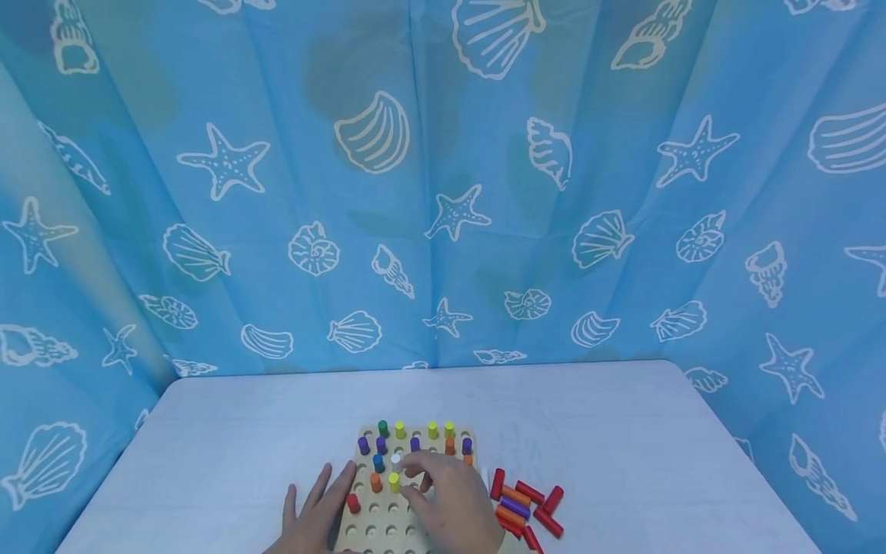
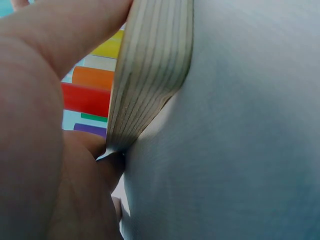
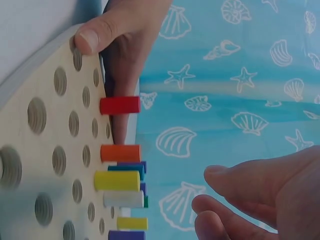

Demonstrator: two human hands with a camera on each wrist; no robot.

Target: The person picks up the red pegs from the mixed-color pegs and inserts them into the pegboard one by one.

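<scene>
A wooden pegboard (image 1: 374, 529) with rows of round holes lies at the table's near edge. Several coloured pegs stand upright in it, including a white peg (image 3: 123, 199), a yellow peg (image 3: 117, 180), an orange peg (image 3: 121, 153) and a red peg (image 3: 120, 105). My left hand (image 1: 314, 517) lies along the board's left side, fingers straight and spread; its thumb (image 3: 95, 37) rests on the near corner. Over the board, my right hand (image 1: 453, 500) is bent beside the white and yellow pegs. In the right wrist view its fingertips hold nothing and are apart from the pegs.
To the board's right, loose red, orange and purple pegs (image 1: 515, 506) lie in a pile on the white-covered table (image 1: 623, 438). Behind the table hangs a blue curtain (image 1: 443, 269) with shell and starfish drawings.
</scene>
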